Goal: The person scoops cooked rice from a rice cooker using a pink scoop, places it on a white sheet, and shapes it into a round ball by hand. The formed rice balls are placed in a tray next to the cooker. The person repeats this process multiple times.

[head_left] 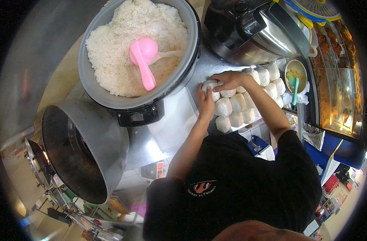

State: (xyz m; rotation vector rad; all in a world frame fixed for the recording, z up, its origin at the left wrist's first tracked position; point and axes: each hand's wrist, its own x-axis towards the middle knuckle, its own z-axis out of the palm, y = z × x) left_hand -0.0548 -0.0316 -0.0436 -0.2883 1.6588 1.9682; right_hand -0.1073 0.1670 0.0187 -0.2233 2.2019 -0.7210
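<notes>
My left hand (205, 101) and my right hand (230, 80) are around one white paper-wrapped packet (210, 85) at the upper left end of a group of similar packets (223, 107) on the metal counter. The right hand reaches across from above, with its thumb on the packet; the left hand holds the near left side. My fingers hide part of the packet. Left of my hands, a large rice cooker (193, 67) stands full of white rice (111, 63). A pink rice paddle (147, 75) and a pink scoop (150, 48) lie on the rice.
White paper sheets (171, 123) lie on the counter beside the cooker. A big metal pot (105, 144) lies on its side at left. A second cooker (270, 33) stands behind the packets. A bowl (303, 70) with a green spoon (295, 90) and a glass food case (337, 99) are at right.
</notes>
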